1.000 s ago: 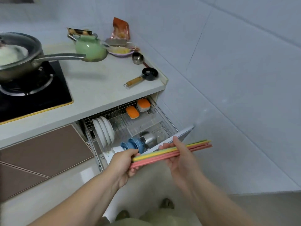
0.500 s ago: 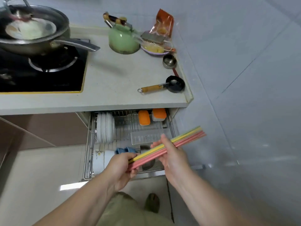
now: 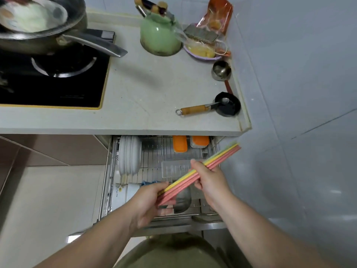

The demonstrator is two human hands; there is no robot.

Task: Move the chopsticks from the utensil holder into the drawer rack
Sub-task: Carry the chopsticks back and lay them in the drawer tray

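A bundle of pink and yellow chopsticks slants up to the right above the pulled-out wire drawer rack. My left hand grips the bundle's lower end. My right hand grips it near the middle. A clear plastic tray lies in the rack just behind my right hand. The utensil holder is not in view.
In the rack stand white plates, two orange-lidded boxes, a white cup and a steel bowl. On the counter above are a green kettle, a small black pan, a steel cup and a wok on the stove.
The view has swung to look straight down over the open rack. Both hands keep hold of the chopsticks, which now hang lower, over the rack's front half.
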